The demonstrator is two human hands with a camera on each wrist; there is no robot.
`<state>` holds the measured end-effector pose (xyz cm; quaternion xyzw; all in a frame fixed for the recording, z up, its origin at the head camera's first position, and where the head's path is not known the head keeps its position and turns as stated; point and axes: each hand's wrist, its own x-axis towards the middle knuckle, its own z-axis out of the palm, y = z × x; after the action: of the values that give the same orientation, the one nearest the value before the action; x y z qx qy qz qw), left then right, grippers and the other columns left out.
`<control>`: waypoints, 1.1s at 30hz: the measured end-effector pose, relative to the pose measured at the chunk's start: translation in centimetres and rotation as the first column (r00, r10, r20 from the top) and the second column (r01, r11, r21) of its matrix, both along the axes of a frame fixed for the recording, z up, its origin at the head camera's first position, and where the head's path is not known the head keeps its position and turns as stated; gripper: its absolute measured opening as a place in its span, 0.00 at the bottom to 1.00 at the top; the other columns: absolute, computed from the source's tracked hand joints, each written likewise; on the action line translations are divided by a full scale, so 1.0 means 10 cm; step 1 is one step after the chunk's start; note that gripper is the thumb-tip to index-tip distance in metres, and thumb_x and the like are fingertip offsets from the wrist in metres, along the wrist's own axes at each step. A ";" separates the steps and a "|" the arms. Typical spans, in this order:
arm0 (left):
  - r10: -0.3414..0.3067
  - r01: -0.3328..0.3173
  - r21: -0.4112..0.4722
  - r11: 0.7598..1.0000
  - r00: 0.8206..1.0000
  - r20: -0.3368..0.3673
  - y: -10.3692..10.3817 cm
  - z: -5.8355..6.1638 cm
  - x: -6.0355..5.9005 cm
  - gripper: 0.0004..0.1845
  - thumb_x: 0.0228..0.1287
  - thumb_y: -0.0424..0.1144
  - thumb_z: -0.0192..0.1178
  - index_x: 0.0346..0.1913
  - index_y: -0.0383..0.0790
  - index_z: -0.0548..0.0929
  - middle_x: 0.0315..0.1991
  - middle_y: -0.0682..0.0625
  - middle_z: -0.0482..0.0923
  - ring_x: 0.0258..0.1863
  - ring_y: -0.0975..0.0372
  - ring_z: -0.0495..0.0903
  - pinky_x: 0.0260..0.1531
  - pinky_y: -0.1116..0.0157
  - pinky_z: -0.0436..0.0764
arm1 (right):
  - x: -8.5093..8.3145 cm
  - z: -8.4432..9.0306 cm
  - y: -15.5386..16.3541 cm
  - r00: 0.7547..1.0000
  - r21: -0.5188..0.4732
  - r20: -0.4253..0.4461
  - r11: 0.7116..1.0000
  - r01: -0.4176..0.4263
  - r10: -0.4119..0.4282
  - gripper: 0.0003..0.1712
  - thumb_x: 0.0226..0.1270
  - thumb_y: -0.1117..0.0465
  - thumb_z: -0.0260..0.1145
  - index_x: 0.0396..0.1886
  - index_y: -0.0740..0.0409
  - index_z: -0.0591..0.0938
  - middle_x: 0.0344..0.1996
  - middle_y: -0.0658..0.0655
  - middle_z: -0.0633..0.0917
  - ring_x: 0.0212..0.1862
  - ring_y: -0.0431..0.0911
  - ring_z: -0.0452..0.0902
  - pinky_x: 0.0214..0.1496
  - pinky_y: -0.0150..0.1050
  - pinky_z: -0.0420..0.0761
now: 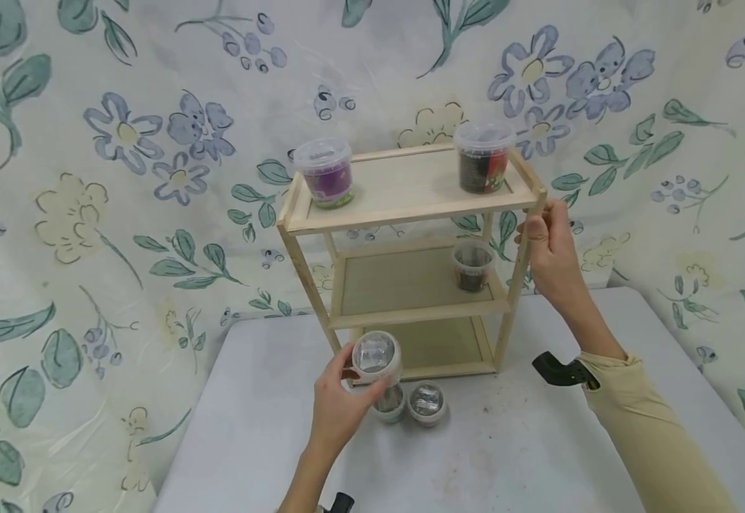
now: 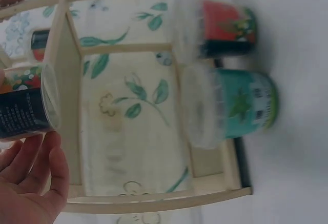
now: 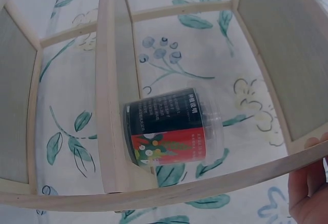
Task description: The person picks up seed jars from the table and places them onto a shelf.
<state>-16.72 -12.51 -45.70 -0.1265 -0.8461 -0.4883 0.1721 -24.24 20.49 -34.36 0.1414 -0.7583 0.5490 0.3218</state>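
My left hand (image 1: 344,406) grips a small lidded plastic tub (image 1: 375,354) with a dark, red and floral label (image 2: 23,101), raised in front of the shelf's lower left. My right hand (image 1: 555,249) holds the right front post of the three-tier wooden shelf (image 1: 410,214), just below its top board. On the middle tier, toward the right, stands a tub with a dark and red label (image 3: 166,126). Two more lidded tubs stand on the table before the shelf: a teal one (image 2: 246,103) and a red and dark one (image 2: 228,26). The held tub partly hides the teal one in the head view.
On the top board sit a purple-labelled tub (image 1: 327,174) at the left and a black and red tub (image 1: 484,160) at the right. The shelf stands at the back of a white table (image 1: 475,449), close to a floral-patterned wall covering (image 1: 154,214).
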 end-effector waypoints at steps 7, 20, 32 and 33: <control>-0.010 0.009 -0.008 1.000 0.991 -0.131 0.00 0.23 -0.21 0.33 0.47 0.41 0.78 0.58 0.38 0.78 0.47 0.49 0.83 0.39 0.62 0.79 0.37 0.65 0.80 | 0.01 0.00 0.00 1.000 0.015 0.019 1.000 0.011 -0.011 0.21 0.78 0.50 0.44 0.57 0.62 0.65 0.38 0.51 0.72 0.37 0.37 0.73 0.44 0.31 0.72; -0.020 0.027 0.059 0.998 0.992 -0.124 0.11 0.66 -0.52 0.35 0.51 0.42 0.76 0.62 0.36 0.76 0.49 0.45 0.81 0.43 0.57 0.80 0.43 0.55 0.83 | 0.01 0.01 -0.01 0.999 0.021 0.034 1.000 0.022 -0.023 0.21 0.78 0.51 0.45 0.57 0.64 0.65 0.38 0.52 0.73 0.38 0.37 0.73 0.44 0.30 0.72; -0.026 0.014 0.114 0.993 0.994 0.104 0.24 0.83 -0.88 0.34 0.60 0.48 0.67 0.67 0.39 0.71 0.50 0.44 0.79 0.47 0.55 0.79 0.42 0.59 0.81 | 0.00 0.00 -0.01 1.000 0.015 -0.002 1.000 0.002 -0.002 0.23 0.78 0.48 0.44 0.55 0.64 0.66 0.37 0.47 0.72 0.37 0.37 0.73 0.43 0.31 0.72; -0.022 0.008 0.108 0.994 0.992 0.128 0.25 0.83 -0.91 0.34 0.60 0.48 0.66 0.67 0.40 0.71 0.51 0.44 0.79 0.48 0.55 0.78 0.41 0.59 0.80 | 0.00 0.00 0.00 1.000 0.017 -0.004 1.000 0.002 -0.002 0.24 0.78 0.48 0.44 0.55 0.65 0.65 0.37 0.47 0.72 0.37 0.38 0.73 0.43 0.31 0.72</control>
<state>-25.77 -10.02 -37.35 -0.0917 -0.8272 -0.5413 0.1198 -24.25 20.44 -34.36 0.1444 -0.7624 0.5420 0.3225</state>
